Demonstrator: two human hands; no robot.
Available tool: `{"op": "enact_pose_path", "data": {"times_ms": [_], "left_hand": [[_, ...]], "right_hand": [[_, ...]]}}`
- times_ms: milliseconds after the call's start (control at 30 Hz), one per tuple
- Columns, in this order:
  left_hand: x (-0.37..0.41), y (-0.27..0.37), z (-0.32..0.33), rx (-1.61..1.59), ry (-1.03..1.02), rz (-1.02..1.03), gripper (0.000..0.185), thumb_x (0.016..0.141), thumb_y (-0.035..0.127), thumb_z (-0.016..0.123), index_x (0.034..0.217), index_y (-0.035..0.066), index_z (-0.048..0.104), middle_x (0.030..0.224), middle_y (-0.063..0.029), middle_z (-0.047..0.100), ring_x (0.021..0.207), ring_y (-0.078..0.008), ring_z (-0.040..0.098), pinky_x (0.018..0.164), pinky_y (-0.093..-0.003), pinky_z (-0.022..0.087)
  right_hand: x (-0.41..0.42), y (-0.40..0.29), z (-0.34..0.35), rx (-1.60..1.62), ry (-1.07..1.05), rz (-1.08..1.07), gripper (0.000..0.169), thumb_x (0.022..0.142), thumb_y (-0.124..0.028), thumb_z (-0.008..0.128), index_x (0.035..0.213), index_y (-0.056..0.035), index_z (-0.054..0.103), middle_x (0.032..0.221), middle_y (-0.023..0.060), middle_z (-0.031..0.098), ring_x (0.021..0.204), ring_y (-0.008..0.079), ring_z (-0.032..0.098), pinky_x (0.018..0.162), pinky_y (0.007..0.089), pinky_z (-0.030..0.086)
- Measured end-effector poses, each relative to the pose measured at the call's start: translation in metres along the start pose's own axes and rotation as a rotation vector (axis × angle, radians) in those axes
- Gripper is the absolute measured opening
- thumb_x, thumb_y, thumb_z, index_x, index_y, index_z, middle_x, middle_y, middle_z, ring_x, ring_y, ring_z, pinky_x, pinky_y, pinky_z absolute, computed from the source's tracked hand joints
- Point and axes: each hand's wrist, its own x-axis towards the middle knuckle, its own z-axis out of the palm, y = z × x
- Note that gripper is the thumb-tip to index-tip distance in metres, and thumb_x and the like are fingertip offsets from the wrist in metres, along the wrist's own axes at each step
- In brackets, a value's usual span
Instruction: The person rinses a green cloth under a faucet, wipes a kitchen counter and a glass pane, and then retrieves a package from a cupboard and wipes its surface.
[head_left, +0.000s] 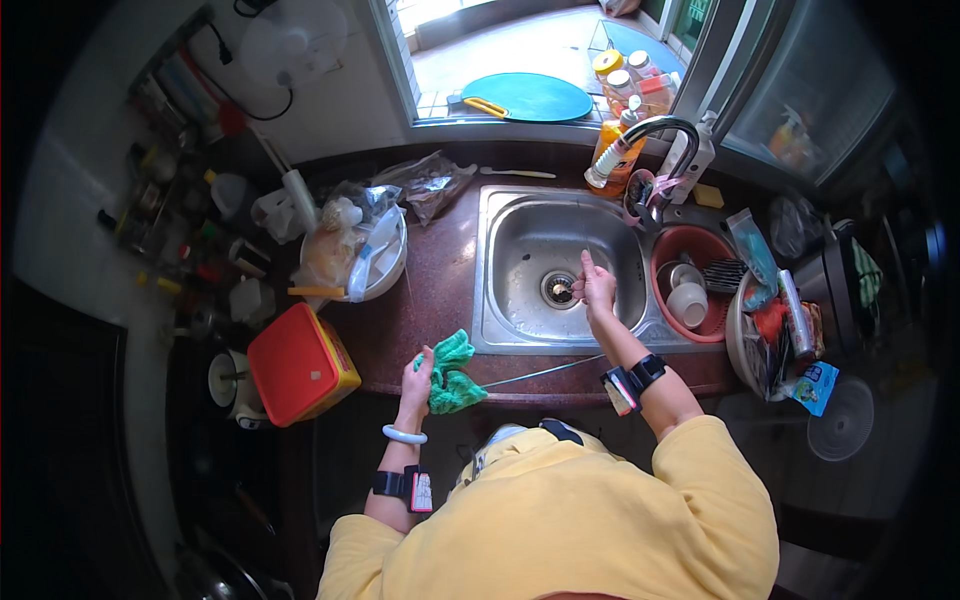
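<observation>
My left hand (418, 384) grips a crumpled green cloth (452, 379) above the front edge of the dark red countertop (431, 277). Over the stainless steel sink basin (517, 225), my right hand (598, 287) is held just right of the drain strainer (560, 289). Its thumb and fingers are apart and nothing shows in them. The curved chrome faucet (686, 135) ends in a white spray nozzle (602, 172) beyond that hand. Whether water runs from it I cannot tell. Drops wet the basin floor.
Right of the basin, a red plastic colander (667, 330) holds a white bowl (687, 304). A full basin (739, 341) of packages stands beside it. On the left are a red-lidded container (289, 364) and a bowl (397, 274) of bags. An orange soap bottle (626, 161) stands behind the sink.
</observation>
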Motion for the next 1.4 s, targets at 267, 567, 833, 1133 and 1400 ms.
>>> {"op": "enact_pose_path", "data": {"times_ms": [267, 567, 833, 1133, 1400], "left_hand": [[0.025, 0.013, 0.007, 0.082, 0.399, 0.41, 0.049, 0.086, 0.045, 0.042, 0.063, 0.002, 0.045, 0.057, 0.0043, 0.039, 0.055, -0.0069, 0.035, 0.051, -0.0259, 0.031], [0.017, 0.042, 0.029, 0.308, 0.474, 0.625, 0.053, 0.088, 0.044, 0.037, 0.062, 0.001, 0.05, 0.052, -0.0021, 0.047, 0.05, -0.0122, 0.042, 0.051, -0.029, 0.034], [0.008, 0.068, 0.041, 0.543, 0.481, 0.944, 0.05, 0.089, 0.039, 0.034, 0.06, 0.001, 0.048, 0.052, -0.0085, 0.047, 0.049, -0.0211, 0.046, 0.049, -0.0335, 0.034], [-0.033, 0.128, 0.053, 0.855, 0.235, 1.546, 0.049, 0.089, 0.043, 0.029, 0.065, 0.008, 0.055, 0.059, -0.0056, 0.058, 0.054, -0.0216, 0.056, 0.054, -0.0322, 0.043], [-0.061, 0.156, 0.052, 1.11, 0.097, 1.796, 0.054, 0.085, 0.054, 0.027, 0.069, 0.008, 0.052, 0.067, -0.0043, 0.061, 0.059, -0.0175, 0.059, 0.056, -0.029, 0.043]], "right_hand": [[-0.044, -0.027, -0.001, 0.299, 0.127, -0.126, 0.053, 0.069, -0.059, 0.057, 0.059, -0.0088, 0.043, 0.046, 0.0023, 0.046, 0.035, 0.0083, 0.041, 0.035, 0.0191, 0.029], [-0.061, -0.024, -0.016, 0.396, 0.231, -0.181, 0.056, 0.067, -0.064, 0.054, 0.057, -0.0104, 0.041, 0.043, 0.0018, 0.045, 0.034, 0.0098, 0.045, 0.034, 0.0196, 0.033], [-0.04, -0.018, -0.01, 0.805, 0.417, -0.084, 0.052, 0.08, -0.054, 0.043, 0.048, -0.0145, 0.035, 0.037, -0.0014, 0.032, 0.03, 0.0124, 0.035, 0.031, 0.0228, 0.029], [0.008, 0.046, -0.008, 1.254, -0.226, 0.118, 0.032, 0.072, -0.027, 0.035, 0.044, -0.0126, 0.037, 0.048, 0.0038, 0.046, 0.06, 0.0216, 0.053, 0.06, 0.0382, 0.04], [-0.032, -0.007, 0.025, 1.352, -0.275, 0.551, 0.029, 0.071, -0.021, 0.033, 0.044, -0.0096, 0.033, 0.082, 0.0169, 0.059, 0.101, 0.0413, 0.047, 0.091, 0.0677, 0.015]]}}
